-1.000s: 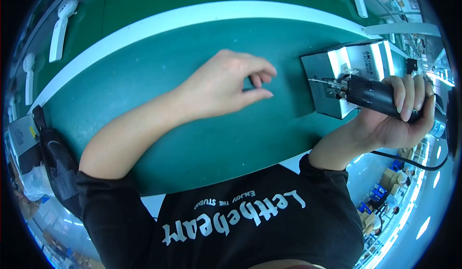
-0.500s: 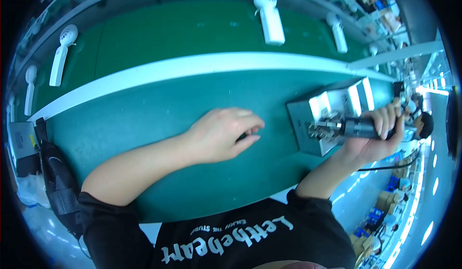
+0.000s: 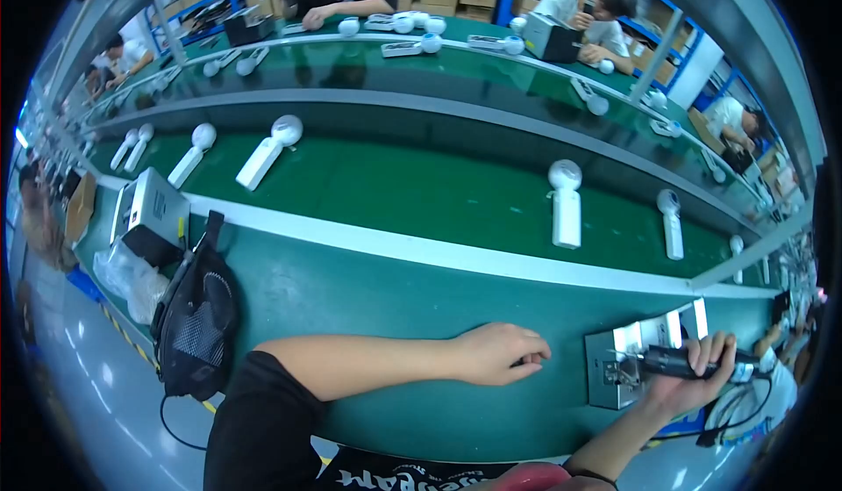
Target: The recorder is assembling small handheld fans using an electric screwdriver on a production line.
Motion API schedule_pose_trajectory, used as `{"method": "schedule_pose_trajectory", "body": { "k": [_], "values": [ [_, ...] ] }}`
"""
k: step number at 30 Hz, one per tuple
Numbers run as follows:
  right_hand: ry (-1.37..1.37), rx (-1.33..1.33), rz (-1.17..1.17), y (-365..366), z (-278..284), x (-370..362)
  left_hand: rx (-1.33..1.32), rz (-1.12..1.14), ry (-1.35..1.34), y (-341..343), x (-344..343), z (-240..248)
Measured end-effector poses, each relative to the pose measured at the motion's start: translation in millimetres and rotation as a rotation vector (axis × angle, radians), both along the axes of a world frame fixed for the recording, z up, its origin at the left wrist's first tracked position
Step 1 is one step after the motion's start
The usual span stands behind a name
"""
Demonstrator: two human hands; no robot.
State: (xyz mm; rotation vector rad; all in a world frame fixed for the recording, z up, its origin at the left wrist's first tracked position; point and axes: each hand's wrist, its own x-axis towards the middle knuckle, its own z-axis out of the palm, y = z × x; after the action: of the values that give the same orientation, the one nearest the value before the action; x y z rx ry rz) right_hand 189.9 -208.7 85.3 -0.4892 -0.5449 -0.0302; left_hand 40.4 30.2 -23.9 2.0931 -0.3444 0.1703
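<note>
L hand (image 3: 494, 353) loosely curled, R hand (image 3: 690, 389) gripping blk driver (image 3: 669, 362).
Blk mesh bag (image 3: 200, 329) well left of L fingers; those half-bent over desk (image 3: 351, 289), w/ gap to thumb. Silver box (image 3: 598, 366) near, right of them, btwn both hands' fingers. Blk driver in R fingers' closed grip, pointing left at box front; can't tell if touching.

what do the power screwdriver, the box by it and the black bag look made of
Power screwdriver: probably plastic, black and smooth with a faint sheen. Box: likely metal, from its silvery, glaring faces. Black bag: apparently fabric, matte, with mesh showing.
</note>
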Motion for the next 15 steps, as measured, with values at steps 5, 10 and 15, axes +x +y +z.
{"method": "schedule_pose_trajectory", "body": {
  "k": [5,10,15],
  "values": [
    [0.019,-0.007,-0.017,3,3,-1,0.021,-0.032,-0.062,-12,4,3],
    [0.086,0.005,-0.111,10,6,-13,-0.053,0.046,-0.069,-7,-3,24],
    [0.057,-0.030,-0.117,5,5,-7,0.134,0.405,-0.816,37,-18,121]
  ]
}}
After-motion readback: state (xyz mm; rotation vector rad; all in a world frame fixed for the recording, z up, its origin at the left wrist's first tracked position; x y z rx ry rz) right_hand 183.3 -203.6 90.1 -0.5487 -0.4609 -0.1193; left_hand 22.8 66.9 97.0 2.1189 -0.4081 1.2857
